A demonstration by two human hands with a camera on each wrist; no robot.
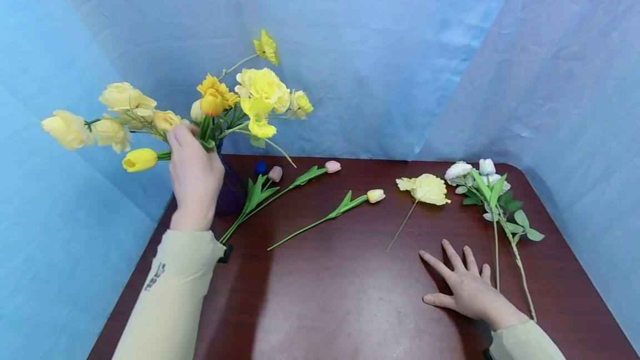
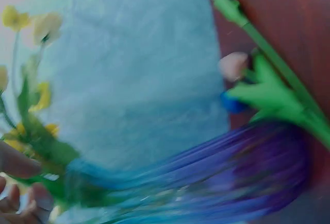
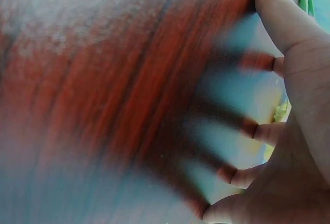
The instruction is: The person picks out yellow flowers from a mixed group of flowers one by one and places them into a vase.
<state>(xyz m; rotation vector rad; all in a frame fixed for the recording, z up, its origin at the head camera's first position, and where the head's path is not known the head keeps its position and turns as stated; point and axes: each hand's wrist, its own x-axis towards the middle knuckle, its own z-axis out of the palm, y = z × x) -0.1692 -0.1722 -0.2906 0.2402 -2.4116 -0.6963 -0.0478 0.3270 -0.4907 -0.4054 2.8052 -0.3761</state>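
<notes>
1. at the far left, the left hand [image 1: 195,174] is curling its fingers round the stems of the yellow bouquet [image 1: 210,107], just above the mouth of the purple vase [image 1: 231,190]; the grip is likely gathering the stems so the blooms are fanning out left and upward rather than flopping.
2. the vase is standing at the far left corner of the table [image 1: 350,293], mostly hidden behind that hand; the left wrist view is showing its ribbed purple wall [image 2: 247,167], blurred.
3. just right of the vase, 2 pink tulips [image 1: 280,185] are lying flat, heads pointing far.
4. right of them a cream tulip [image 1: 345,207] is lying alone.
5. further right a loose yellow bloom [image 1: 425,189] is lying on its thin stem.
6. near right, the right hand [image 1: 467,288] is resting flat, fingers spread, holding nothing, seemingly bracing on the table.
7. just beyond it, the white rose spray [image 1: 492,188] is lying with stems trailing near.
</notes>
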